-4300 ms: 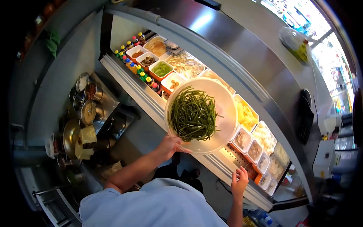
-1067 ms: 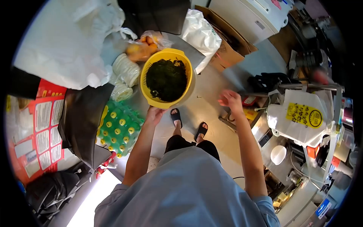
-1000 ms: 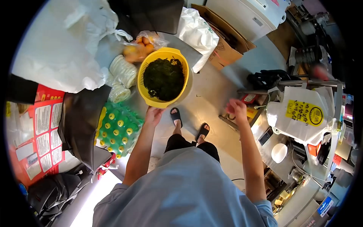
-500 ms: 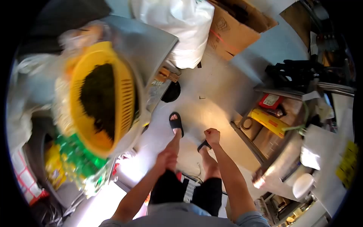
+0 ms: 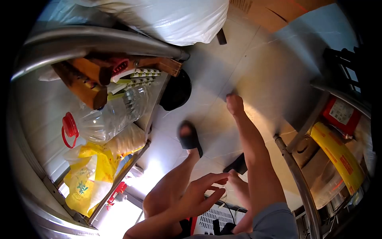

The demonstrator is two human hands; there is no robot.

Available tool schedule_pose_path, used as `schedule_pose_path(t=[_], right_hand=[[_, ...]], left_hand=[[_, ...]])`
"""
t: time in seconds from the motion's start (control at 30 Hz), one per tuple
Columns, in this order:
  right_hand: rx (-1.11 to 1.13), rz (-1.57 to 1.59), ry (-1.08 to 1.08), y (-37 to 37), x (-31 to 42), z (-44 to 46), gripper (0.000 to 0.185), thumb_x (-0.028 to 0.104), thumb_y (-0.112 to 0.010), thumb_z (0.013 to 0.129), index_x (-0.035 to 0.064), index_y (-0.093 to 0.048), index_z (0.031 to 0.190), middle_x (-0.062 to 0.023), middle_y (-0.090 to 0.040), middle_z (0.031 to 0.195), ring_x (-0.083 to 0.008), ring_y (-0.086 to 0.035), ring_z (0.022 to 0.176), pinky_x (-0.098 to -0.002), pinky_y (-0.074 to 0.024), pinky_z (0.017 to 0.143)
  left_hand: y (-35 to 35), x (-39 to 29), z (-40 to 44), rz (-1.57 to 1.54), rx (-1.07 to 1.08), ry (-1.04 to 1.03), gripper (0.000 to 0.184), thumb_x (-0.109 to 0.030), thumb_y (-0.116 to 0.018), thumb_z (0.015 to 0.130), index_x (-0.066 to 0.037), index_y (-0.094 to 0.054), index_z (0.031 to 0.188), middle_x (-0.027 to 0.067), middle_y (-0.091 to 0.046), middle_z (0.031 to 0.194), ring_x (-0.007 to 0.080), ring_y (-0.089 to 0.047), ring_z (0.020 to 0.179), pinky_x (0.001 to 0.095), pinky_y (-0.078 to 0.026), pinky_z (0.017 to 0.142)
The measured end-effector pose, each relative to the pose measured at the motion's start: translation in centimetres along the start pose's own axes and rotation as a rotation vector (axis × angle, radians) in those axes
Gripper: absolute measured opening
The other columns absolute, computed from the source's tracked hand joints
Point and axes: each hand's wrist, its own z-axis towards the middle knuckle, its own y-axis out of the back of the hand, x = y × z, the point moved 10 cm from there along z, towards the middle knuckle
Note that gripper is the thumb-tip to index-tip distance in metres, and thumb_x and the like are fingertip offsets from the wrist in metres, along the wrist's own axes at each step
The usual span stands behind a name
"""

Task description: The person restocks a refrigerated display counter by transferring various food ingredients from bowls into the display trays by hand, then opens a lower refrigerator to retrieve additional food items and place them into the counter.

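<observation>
My right hand (image 5: 234,104) reaches forward over the tiled floor, closed in a fist. A small dark patch shows at its fingertips, too small to name. Above my bent knee, my left hand (image 5: 205,193) has its fingers stretched and apart, with nothing in them. Below my hands are black slippers on my feet; the nearer-left slipper (image 5: 190,138) is in plain view. To the left, a low shelf bears a large clear plastic bottle (image 5: 101,125) with a red cap (image 5: 70,124), and a yellow plastic bag (image 5: 89,175).
Wooden pieces (image 5: 81,85) lie on the left shelf behind a metal rail (image 5: 103,42). A white sack (image 5: 175,22) and a cardboard box (image 5: 278,14) stand ahead. On the right, a metal-legged rack (image 5: 298,183) holds a yellow package (image 5: 338,157) and a red package (image 5: 340,115).
My view has dropped lower, bringing the left shelf into sight and the yellow basket out of it. My right fist has moved forward; my left hand has moved right, its fingers now spread.
</observation>
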Motion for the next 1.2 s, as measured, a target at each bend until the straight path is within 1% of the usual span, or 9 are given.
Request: schedule_pose_path(t=[0.23,0.3,0.37,0.53,0.63,0.7,0.9,1.1,1.2], right_hand=[[-0.066,0.059,0.021,-0.1,0.9,-1.3,0.013,0.014,-0.065,0.078,0.0016,-0.070,0.076,-0.0195,-0.069,0.076,-0.0347,-0.069,0.073,-0.0445,-0.0576,0.069],[0.016,0.388,-0.397,1.1,-1.2,-4.2,0.021,0.022,-0.067,0.080,0.0019,-0.070,0.078,-0.0174,-0.070,0.073,-0.0330,-0.070,0.070,-0.0432,-0.0570,0.067],[0.024,0.542,-0.425,0.9,-0.4,-7.7,0.024,0.026,-0.068,0.080,0.0022,-0.070,0.078,-0.0164,-0.069,0.071,-0.0308,-0.070,0.069,-0.0428,-0.0564,0.066],[-0.125,0.698,-0.411,7.8,5.2,-21.2,0.028,0.030,-0.072,0.080,0.0028,-0.068,0.077,-0.0093,-0.066,0.064,-0.0193,-0.065,0.061,-0.0345,-0.0519,0.059],[-0.037,0.818,-0.405,15.4,8.4,-28.4,0.021,0.023,-0.072,0.081,0.0024,-0.066,0.078,-0.0062,-0.065,0.064,-0.0147,-0.061,0.058,-0.0301,-0.0499,0.058],[0.058,0.982,-0.387,21.7,11.0,-32.2,0.018,0.017,-0.074,0.080,0.0022,-0.065,0.076,-0.0040,-0.063,0.065,-0.0110,-0.057,0.058,-0.0288,-0.0483,0.056],[0.261,1.034,0.114,36.3,24.0,-38.3,0.010,0.006,-0.071,0.081,0.0054,-0.062,0.078,-0.0006,-0.057,0.065,-0.0088,-0.052,0.057,-0.0248,-0.0415,0.051],[0.648,0.798,0.276,42.2,40.7,-53.6,0.015,0.003,-0.068,0.082,0.0009,-0.064,0.096,-0.0005,-0.057,0.069,-0.0078,-0.052,0.060,-0.0226,-0.0415,0.052],[0.862,0.470,0.459,36.3,47.3,-62.8,0.024,0.005,-0.066,0.084,-0.0009,-0.069,0.107,-0.0006,-0.062,0.070,-0.0062,-0.054,0.056,-0.0208,-0.0421,0.049]], left_hand=[[1.1,0.0,1.2,0.094,-0.045,0.064,0.043,-0.005,-0.061,0.094,-0.001,-0.053,0.136,0.0125,-0.067,0.117,0.0192,-0.065,0.109,0.0309,-0.054,0.085],[0.7,2.1,1.2,0.061,-0.041,0.087,0.042,-0.006,-0.060,0.095,-0.002,-0.053,0.136,0.0107,-0.067,0.116,0.0182,-0.065,0.107,0.0312,-0.054,0.084],[-0.1,6.1,1.0,0.020,-0.020,0.112,0.042,-0.006,-0.060,0.095,-0.003,-0.053,0.136,0.0088,-0.067,0.115,0.0172,-0.065,0.104,0.0314,-0.054,0.084],[-0.8,18.4,-2.6,-0.864,-0.014,0.324,0.034,-0.021,-0.063,0.097,-0.010,-0.059,0.128,0.0079,-0.068,0.108,0.0200,-0.066,0.103,0.0406,-0.057,0.079],[-1.6,15.3,-8.2,-1.219,0.069,0.291,0.034,-0.021,-0.063,0.096,-0.010,-0.059,0.127,0.0078,-0.069,0.104,0.0196,-0.068,0.096,0.0426,-0.058,0.077],[1.1,11.6,-13.2,-0.629,-0.341,0.251,0.031,-0.020,-0.062,0.095,-0.009,-0.061,0.123,0.0072,-0.069,0.098,0.0180,-0.069,0.088,0.0392,-0.059,0.071],[2.7,6.3,-32.1,-0.628,-0.757,0.105,0.030,-0.022,-0.060,0.094,-0.006,-0.066,0.118,0.0054,-0.071,0.089,0.0150,-0.069,0.078,0.0302,-0.057,0.061],[-12.5,21.7,-56.8,-0.901,-1.216,0.493,0.037,-0.016,-0.055,0.085,-0.005,-0.071,0.116,0.0133,-0.074,0.095,0.0203,-0.072,0.075,0.0361,-0.061,0.061],[-21.2,29.8,-63.5,-1.148,-1.312,0.448,0.044,-0.016,-0.058,0.083,-0.005,-0.066,0.124,0.0106,-0.071,0.093,0.0187,-0.071,0.077,0.0323,-0.062,0.060]])
